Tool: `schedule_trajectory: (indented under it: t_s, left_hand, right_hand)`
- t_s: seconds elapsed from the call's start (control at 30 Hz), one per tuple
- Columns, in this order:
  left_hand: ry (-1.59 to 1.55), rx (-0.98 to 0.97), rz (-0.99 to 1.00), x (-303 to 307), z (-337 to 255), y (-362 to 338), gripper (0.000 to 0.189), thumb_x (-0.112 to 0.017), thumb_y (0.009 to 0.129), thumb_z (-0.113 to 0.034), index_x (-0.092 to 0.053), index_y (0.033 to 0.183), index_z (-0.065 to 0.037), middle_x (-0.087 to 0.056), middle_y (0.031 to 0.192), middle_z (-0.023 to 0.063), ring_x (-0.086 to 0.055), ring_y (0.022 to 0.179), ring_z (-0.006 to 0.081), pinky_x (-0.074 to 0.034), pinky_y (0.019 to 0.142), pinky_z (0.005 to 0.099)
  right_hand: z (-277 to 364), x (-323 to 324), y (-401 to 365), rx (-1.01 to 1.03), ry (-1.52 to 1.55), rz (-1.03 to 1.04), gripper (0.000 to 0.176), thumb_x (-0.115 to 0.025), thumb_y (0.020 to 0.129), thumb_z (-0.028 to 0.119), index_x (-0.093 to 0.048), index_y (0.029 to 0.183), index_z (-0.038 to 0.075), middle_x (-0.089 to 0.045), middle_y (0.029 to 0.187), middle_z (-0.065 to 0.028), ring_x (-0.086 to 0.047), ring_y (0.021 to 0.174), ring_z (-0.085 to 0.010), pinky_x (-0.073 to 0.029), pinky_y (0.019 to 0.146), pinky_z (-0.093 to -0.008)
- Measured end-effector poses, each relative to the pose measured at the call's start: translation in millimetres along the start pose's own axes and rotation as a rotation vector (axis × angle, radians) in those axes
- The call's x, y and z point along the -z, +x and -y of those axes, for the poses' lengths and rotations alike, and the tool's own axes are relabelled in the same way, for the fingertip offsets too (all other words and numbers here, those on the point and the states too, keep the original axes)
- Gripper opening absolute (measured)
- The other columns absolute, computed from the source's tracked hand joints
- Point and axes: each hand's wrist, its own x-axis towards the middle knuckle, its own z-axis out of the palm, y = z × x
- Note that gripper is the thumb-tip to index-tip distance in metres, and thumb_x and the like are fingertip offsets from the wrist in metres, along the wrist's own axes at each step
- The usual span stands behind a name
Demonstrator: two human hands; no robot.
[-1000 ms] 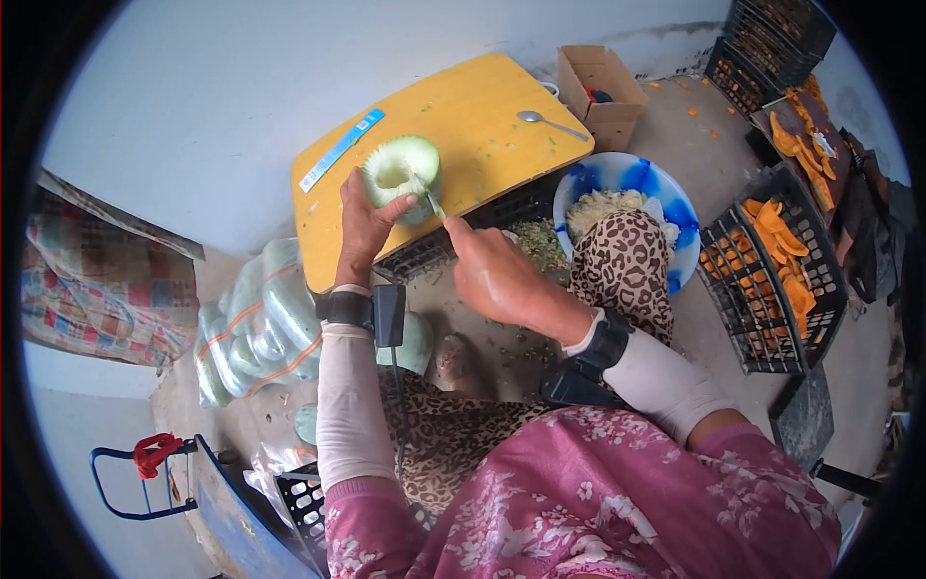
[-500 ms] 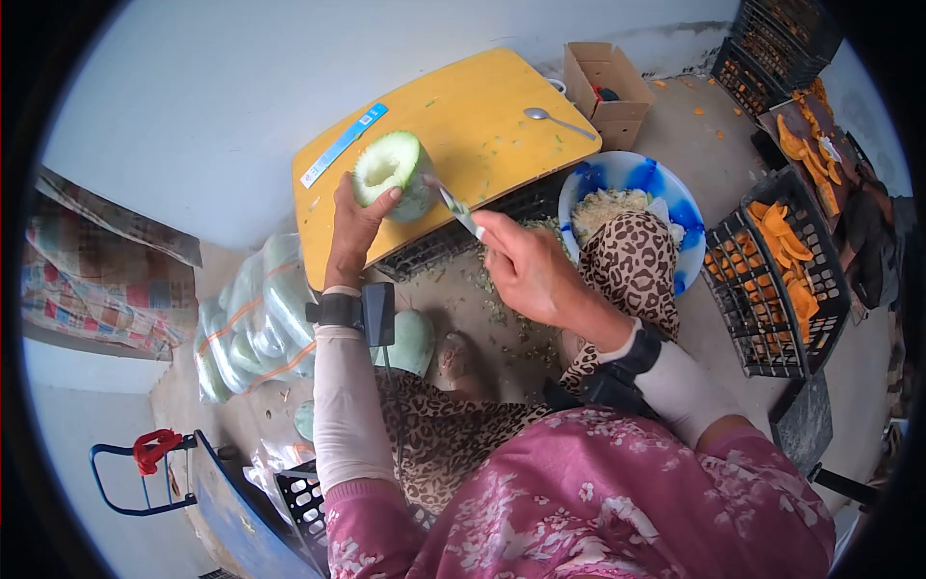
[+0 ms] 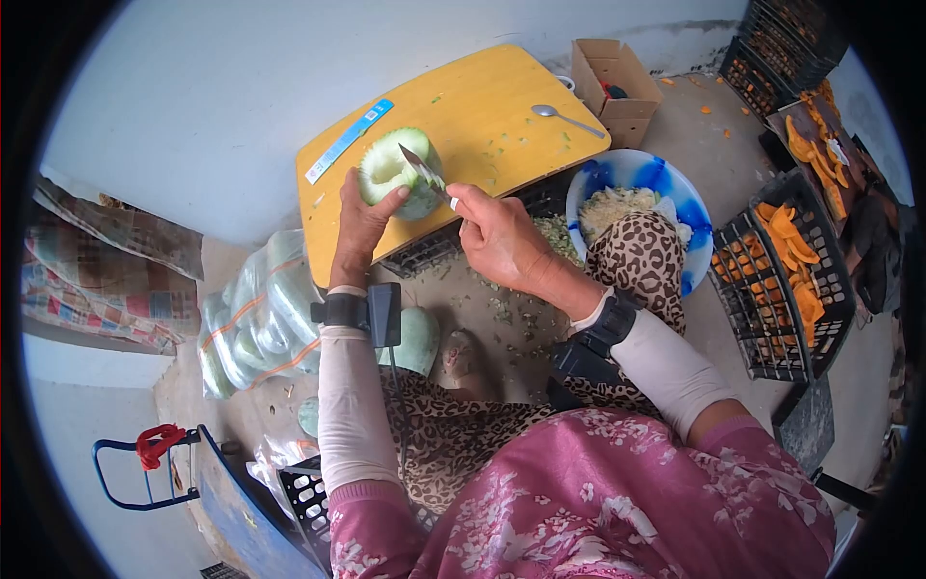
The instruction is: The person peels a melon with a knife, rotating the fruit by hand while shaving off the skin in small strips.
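Observation:
My left hand (image 3: 364, 227) is wrapped around the near left side of a hollowed winter melon (image 3: 388, 152), a pale green-white piece with a dark green rind. The melon is tilted over the yellow table (image 3: 463, 106), its cut opening facing up and left. In my right hand (image 3: 506, 241) is a knife (image 3: 422, 170), gripped by its pale handle. The blade, with green bits on it, lies across the melon's near right rim and points up and left. A spoon (image 3: 547, 111) and a blue-and-white strip packet (image 3: 349, 142) rest on the table.
Right of the table stands a blue-and-white basin (image 3: 697, 217) with pale shreds. A cardboard box (image 3: 627, 92) is behind it. Orange pieces fill a black crate (image 3: 748, 338). Wrapped melons (image 3: 265, 314) lie at left; a whole melon (image 3: 413, 343) sits near my feet. Peelings (image 3: 511, 314) litter the floor.
The knife has moved up and left, from beside the melon's right side to across its rim. My left hand still holds the melon. The view has shifted slightly.

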Motion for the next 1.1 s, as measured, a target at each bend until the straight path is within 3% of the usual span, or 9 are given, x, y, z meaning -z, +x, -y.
schedule_trajectory:
  t_s: [0.2,0.3,0.4,0.5,0.9,1.1]
  left_hand:
    - [0.057,-0.042,-0.014,-3,1,1,0.075,-0.085,0.073,-0.039,-0.050,0.126,0.002,-0.049,0.127,0.0217,-0.053,0.117,0.0318,-0.045,0.099,0.0408]
    - [0.104,-0.060,-0.037,-6,3,2,0.075,-0.085,0.073,-0.040,-0.051,0.125,0.001,-0.050,0.125,0.0221,-0.052,0.117,0.0333,-0.045,0.100,0.0423]
    - [0.135,-0.083,-0.042,-6,4,3,0.074,-0.086,0.071,-0.040,-0.052,0.123,0.001,-0.051,0.122,0.0221,-0.052,0.115,0.0344,-0.044,0.099,0.0440]
    - [0.167,-0.109,-0.033,-9,4,2,0.074,-0.087,0.070,-0.040,-0.052,0.122,-0.001,-0.051,0.121,0.0223,-0.049,0.116,0.0352,-0.042,0.100,0.0453]
    - [0.241,-0.161,-0.048,-17,-3,2,0.074,-0.088,0.069,-0.040,-0.051,0.120,-0.001,-0.054,0.118,0.0217,-0.045,0.118,0.0370,-0.040,0.100,0.0477]
    - [0.222,-0.170,-0.068,-18,-2,1,0.074,-0.087,0.067,-0.043,-0.052,0.116,0.000,-0.054,0.117,0.0226,-0.046,0.117,0.0378,-0.040,0.099,0.0485]
  right_hand:
    - [1,-1,-3,0.004,-0.042,-0.009,0.041,-0.054,0.087,-0.003,-0.051,0.128,-0.001,-0.066,0.095,-0.0290,-0.065,0.093,-0.0443,-0.054,0.077,-0.0429]
    - [3,-2,-4,0.069,-0.028,-0.041,0.041,-0.055,0.079,-0.004,-0.052,0.120,-0.011,-0.065,0.081,-0.0304,-0.065,0.082,-0.0471,-0.052,0.072,-0.0528]
    - [4,-2,-3,0.066,0.003,-0.050,0.040,-0.056,0.078,-0.003,-0.052,0.117,-0.011,-0.064,0.079,-0.0309,-0.064,0.081,-0.0482,-0.052,0.071,-0.0537]
    - [5,0,1,0.013,-0.043,-0.006,0.041,-0.055,0.082,-0.006,-0.052,0.123,-0.008,-0.066,0.092,-0.0276,-0.065,0.089,-0.0446,-0.052,0.074,-0.0428]
    - [0,-10,12,-0.052,-0.100,-0.016,0.043,-0.055,0.080,-0.005,-0.052,0.122,-0.009,-0.064,0.083,-0.0269,-0.064,0.082,-0.0456,-0.051,0.070,-0.0439]
    - [-7,-17,9,-0.033,-0.046,-0.037,0.042,-0.054,0.082,-0.005,-0.051,0.124,-0.008,-0.064,0.089,-0.0300,-0.065,0.086,-0.0465,-0.052,0.073,-0.0466]
